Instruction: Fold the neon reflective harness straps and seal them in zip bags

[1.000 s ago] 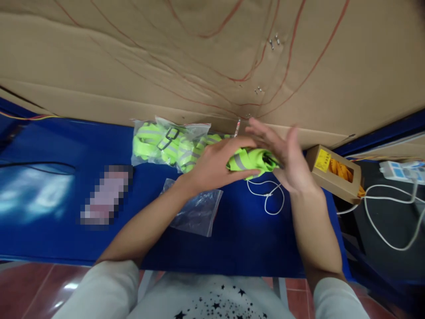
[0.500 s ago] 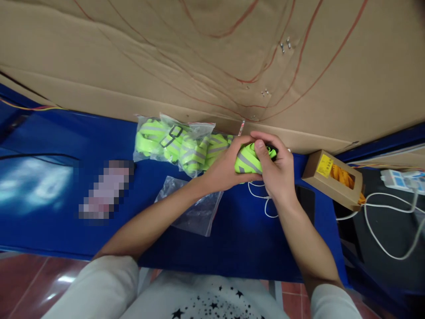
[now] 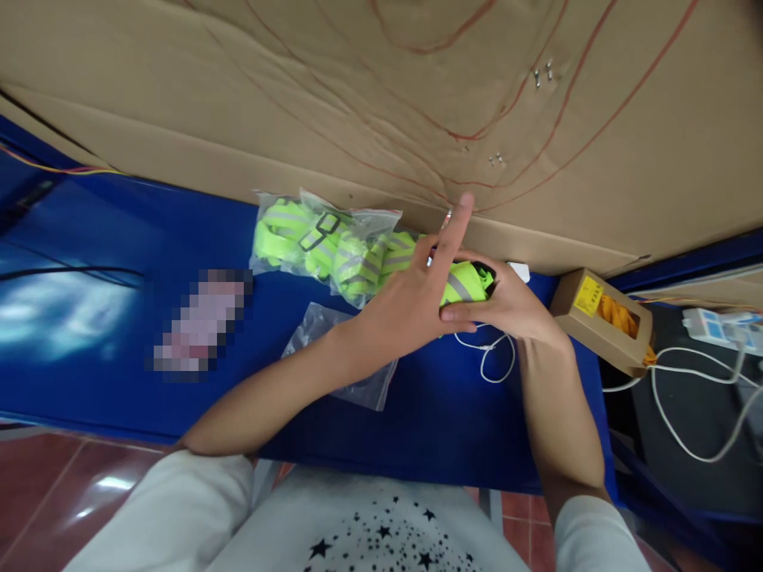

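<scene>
A rolled neon-yellow reflective strap (image 3: 466, 284) with grey stripes is held above the blue table, between my two hands. My right hand (image 3: 516, 306) is closed round its right end, with the thumb along the near side. At its left end, my left hand (image 3: 411, 306) is pressed against the roll, index finger stretched up and the other fingers bent and partly hidden. Behind my left hand lie clear bags (image 3: 358, 266) of similar neon straps with a black buckle (image 3: 320, 231). An empty-looking clear zip bag (image 3: 363, 389) lies flat under my left forearm.
A cardboard wall (image 3: 298, 103) with red wires rises behind the table (image 3: 453, 429). At the right are an open-windowed cardboard box (image 3: 620, 349) with orange contents, a white cable (image 3: 497, 369) and a power strip (image 3: 718, 326). A pixelated item (image 3: 203, 322) lies at left.
My left hand has turned over the roll, and its index finger now points up. The right hand has rotated, its thumb now on the near side. The view has shifted slightly.
</scene>
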{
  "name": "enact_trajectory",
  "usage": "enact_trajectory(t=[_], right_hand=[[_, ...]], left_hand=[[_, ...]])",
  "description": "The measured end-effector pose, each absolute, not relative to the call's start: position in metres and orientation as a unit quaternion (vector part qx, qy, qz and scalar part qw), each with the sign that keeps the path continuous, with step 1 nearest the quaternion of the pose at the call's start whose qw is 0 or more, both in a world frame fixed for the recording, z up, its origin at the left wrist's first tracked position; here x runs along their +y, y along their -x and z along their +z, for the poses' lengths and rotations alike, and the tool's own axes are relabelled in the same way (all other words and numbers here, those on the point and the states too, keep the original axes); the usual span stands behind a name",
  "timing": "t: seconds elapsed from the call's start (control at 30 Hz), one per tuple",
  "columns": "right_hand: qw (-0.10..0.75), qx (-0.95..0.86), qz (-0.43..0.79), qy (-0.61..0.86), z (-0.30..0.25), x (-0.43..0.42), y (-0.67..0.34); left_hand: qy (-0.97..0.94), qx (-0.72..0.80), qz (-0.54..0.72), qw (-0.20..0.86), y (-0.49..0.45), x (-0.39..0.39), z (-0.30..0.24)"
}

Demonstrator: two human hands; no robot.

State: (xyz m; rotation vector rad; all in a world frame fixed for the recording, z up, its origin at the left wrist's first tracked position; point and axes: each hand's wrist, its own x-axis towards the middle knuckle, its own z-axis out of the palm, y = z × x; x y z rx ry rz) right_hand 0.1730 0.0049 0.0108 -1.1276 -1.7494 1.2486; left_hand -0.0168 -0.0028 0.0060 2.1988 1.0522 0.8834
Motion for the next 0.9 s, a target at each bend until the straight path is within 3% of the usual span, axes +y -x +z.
enact_trajectory(t=[0.13,0.3,0.53,0.8,0.9], right_hand=[[0.388,-0.627,0.462,0.493,0.008,-0.012,-0.158],[0.444,-0.56,0.433,0.549,0.004,-0.044,-0.16],[0.505,-0.401,0.441,0.625,-0.032,-0.072,-0.203],[0.514,-0.334,0.509,0.604,-0.057,-0.091,-0.175],[0.48,-0.379,0.478,0.63,-0.055,-0.092,-0.166]], left_hand=[[-0.813,0.406,0.299,0.291,0.022,-0.008,0.018],[-0.858,0.318,0.262,0.307,0.064,-0.037,0.023],[-0.937,0.276,0.044,0.21,0.113,-0.066,-0.059],[-0.896,0.352,0.204,0.178,0.085,-0.052,-0.058],[-0.891,0.355,0.247,0.137,0.071,-0.058,-0.072]])
